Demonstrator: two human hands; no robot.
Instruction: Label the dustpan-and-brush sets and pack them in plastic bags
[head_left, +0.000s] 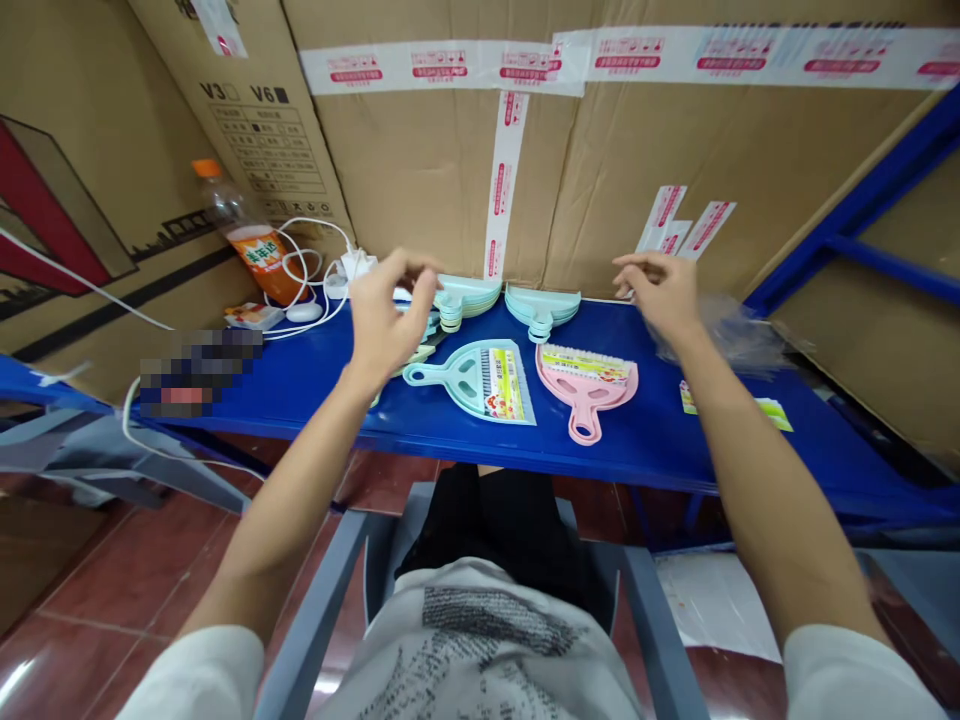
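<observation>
My left hand point(394, 312) is raised over the back left of the table, fingers bent and thumb apart, with nothing visible in it. Beside it lies a stack of light blue dustpans point(471, 292); more pieces under the hand are partly hidden. My right hand point(661, 292) hovers near clear plastic bags point(731, 335), its fingers loosely curled with a gap at the thumb. Between my hands, a light blue dustpan point(459, 378) holds a brush with a printed card point(504, 384). To its right lies a pink dustpan point(585, 400), also with a carded brush.
A second dustpan stack point(541, 308) sits against the cardboard boxes point(420, 160) behind the blue table point(645, 465). Printed cards point(772, 412) lie at the right. An orange drink bottle point(259, 245), white cables point(319, 300) and a blurred dark item point(202, 370) occupy the left.
</observation>
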